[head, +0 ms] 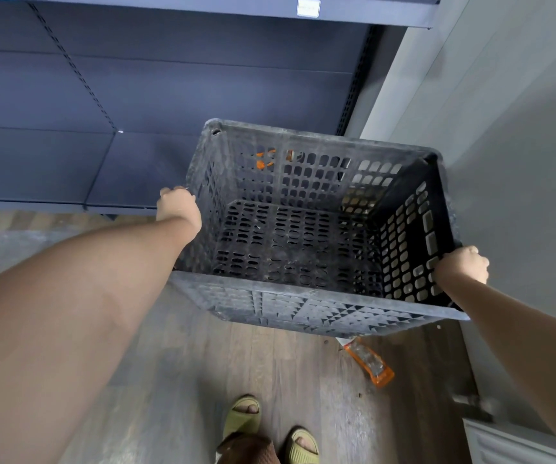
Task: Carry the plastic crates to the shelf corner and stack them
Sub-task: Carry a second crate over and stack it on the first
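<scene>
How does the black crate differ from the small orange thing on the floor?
The black crate is large and held up by the left hand and right hand; the orange thing is small and lies on the floor. The crate is perforated and dark; the orange thing is bright, partly clear.

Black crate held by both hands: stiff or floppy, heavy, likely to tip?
The crate probably stays stiff: its rim and ribbed walls look straight between the left hand and right hand. Likely light for its size, being perforated and empty. It already tilts, so one-handed it would probably swing.
</scene>
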